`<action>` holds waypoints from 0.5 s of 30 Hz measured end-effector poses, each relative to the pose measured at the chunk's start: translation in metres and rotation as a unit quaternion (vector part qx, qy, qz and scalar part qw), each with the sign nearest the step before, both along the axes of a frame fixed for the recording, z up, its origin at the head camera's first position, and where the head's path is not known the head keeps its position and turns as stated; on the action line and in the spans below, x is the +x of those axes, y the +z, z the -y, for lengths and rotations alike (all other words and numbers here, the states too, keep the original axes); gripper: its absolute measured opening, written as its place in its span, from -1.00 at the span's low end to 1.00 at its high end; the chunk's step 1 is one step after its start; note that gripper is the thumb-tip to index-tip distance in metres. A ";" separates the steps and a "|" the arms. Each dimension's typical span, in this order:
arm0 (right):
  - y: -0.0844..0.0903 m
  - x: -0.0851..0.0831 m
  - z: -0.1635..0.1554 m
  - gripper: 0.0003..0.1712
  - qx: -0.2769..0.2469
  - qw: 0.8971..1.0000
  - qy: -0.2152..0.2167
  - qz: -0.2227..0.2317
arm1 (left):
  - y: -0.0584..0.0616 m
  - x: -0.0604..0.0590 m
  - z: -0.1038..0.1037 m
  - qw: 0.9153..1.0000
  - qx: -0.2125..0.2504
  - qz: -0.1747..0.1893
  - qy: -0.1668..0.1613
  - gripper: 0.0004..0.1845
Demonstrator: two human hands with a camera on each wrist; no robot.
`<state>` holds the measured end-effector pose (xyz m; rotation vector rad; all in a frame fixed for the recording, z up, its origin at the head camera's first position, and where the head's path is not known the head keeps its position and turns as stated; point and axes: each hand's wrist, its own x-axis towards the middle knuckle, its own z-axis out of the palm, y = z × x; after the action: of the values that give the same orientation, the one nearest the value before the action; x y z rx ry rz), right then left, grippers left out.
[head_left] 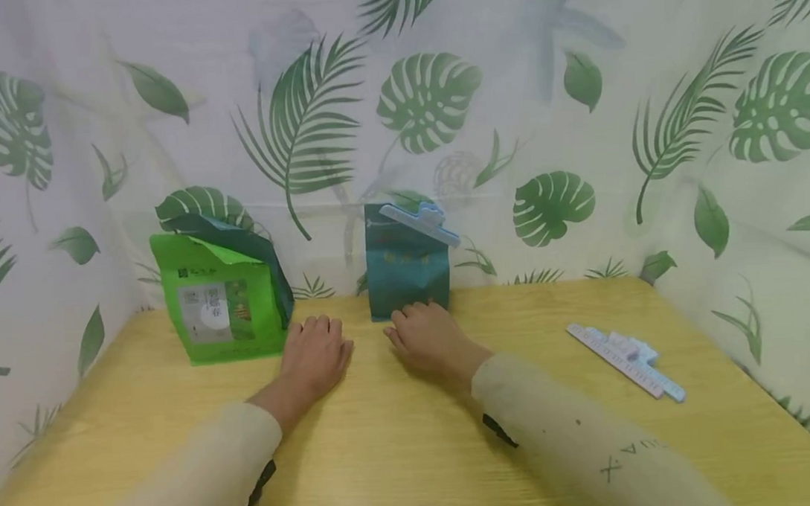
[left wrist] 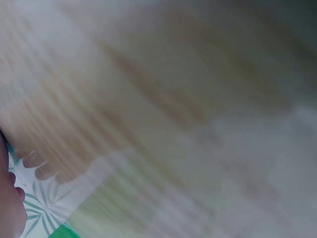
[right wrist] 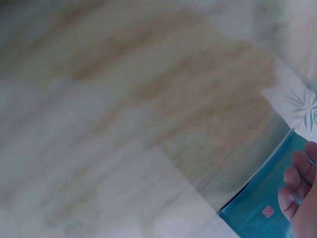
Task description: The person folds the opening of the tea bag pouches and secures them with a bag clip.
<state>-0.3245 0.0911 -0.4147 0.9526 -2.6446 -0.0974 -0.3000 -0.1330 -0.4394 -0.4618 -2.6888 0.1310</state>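
A pale wooden table (head_left: 412,446) filled the foreground. White curtains (head_left: 440,118) (printed with green leaves) enclosed it on three sides, evenly lit.

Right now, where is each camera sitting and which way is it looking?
Head: up on the person's head, looking forward and down at the table, green bag, teal bag, left hand, right hand and both sleeves.
Left wrist: on the left wrist, blurred, facing the tabletop; fingertips show at the edge.
Right wrist: on the right wrist, blurred, facing the tabletop and teal bag; fingers show.
Shared: head and right wrist both see the teal bag.
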 end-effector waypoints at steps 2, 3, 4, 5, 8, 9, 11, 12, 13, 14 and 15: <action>0.004 -0.004 0.001 -0.57 0.000 1.000 0.000 -0.014 | 0.005 -0.005 -0.002 1.000 -0.003 -0.010 -0.007 -0.66; 0.004 -0.004 0.002 -0.57 0.006 1.000 -0.001 -0.011 | 0.006 -0.005 -0.003 1.000 -0.004 -0.006 -0.011 -0.65; 0.005 -0.004 0.002 -0.57 0.008 1.000 0.000 -0.009 | 0.006 -0.006 -0.003 1.000 -0.003 -0.002 -0.013 -0.65; 0.005 -0.004 0.002 -0.58 0.005 1.000 -0.001 -0.007 | 0.007 -0.007 -0.004 1.000 0.002 0.001 -0.013 -0.64; 0.004 -0.004 0.004 -0.59 -0.003 1.000 -0.012 0.006 | 0.008 -0.007 -0.004 1.000 0.013 0.020 0.006 -0.61; 0.004 -0.004 0.005 -0.60 -0.010 1.000 -0.012 0.013 | 0.009 -0.006 -0.003 0.999 0.017 0.028 0.011 -0.60; 0.003 -0.003 0.008 -0.60 -0.023 0.999 -0.013 0.026 | 0.009 -0.004 0.001 0.999 0.018 0.035 0.022 -0.59; 0.003 -0.003 0.009 -0.59 -0.029 0.999 -0.014 0.028 | 0.010 -0.002 0.003 0.999 0.018 0.034 0.025 -0.59; 0.003 -0.003 0.011 -0.60 -0.038 0.999 -0.014 0.031 | 0.011 -0.001 0.006 0.999 0.019 0.032 0.027 -0.60; 0.003 -0.003 0.012 -0.61 -0.048 0.998 -0.015 0.034 | 0.011 -0.001 0.008 0.999 0.021 0.026 0.025 -0.60; 0.004 -0.003 0.014 -0.61 -0.059 0.997 -0.018 0.038 | 0.012 0.000 0.010 0.999 0.022 0.019 0.023 -0.61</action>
<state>-0.3270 0.0774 -0.4108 0.8878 -2.7030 0.0871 -0.2999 -0.1433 -0.4277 -0.3941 -2.7353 0.0759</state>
